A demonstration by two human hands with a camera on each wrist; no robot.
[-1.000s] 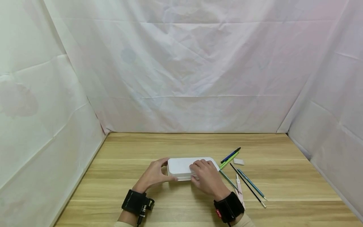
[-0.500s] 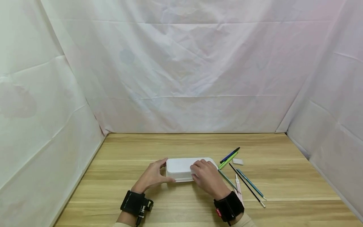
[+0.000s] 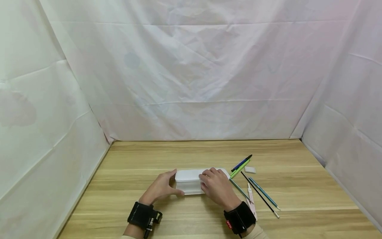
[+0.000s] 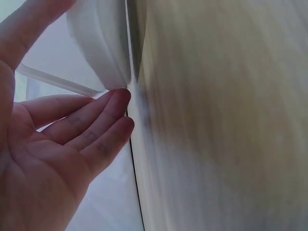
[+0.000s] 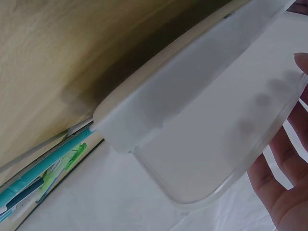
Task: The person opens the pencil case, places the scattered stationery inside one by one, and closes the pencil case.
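Note:
A white pencil box [image 3: 191,188] with rounded corners sits on the table in front of me. Its lid [image 5: 207,134] stands partly raised, tilted up from the body [image 5: 178,82]. My left hand [image 3: 161,186] holds the box's left end, thumb at the front corner and fingers around the back. In the left wrist view the fingertips [image 4: 122,98] touch the box near the tabletop. My right hand [image 3: 218,187] pinches the lid's front edge toward its right half. Its fingers [image 5: 284,154] show faintly through the lid. The inside of the box is mostly hidden.
Right of the box lie a blue pen [image 3: 240,163], a green pen [image 3: 239,169], a white eraser [image 3: 250,170], a dark green pencil [image 3: 239,189], a black pencil [image 3: 259,194], a blue pencil [image 3: 265,193] and a pale pink compass [image 3: 251,202]. White cloth [image 3: 191,83] surrounds the table.
The lid's front edge has lifted away from the body, so more of the box's front shows. Both hands have stayed nearly in place on the box.

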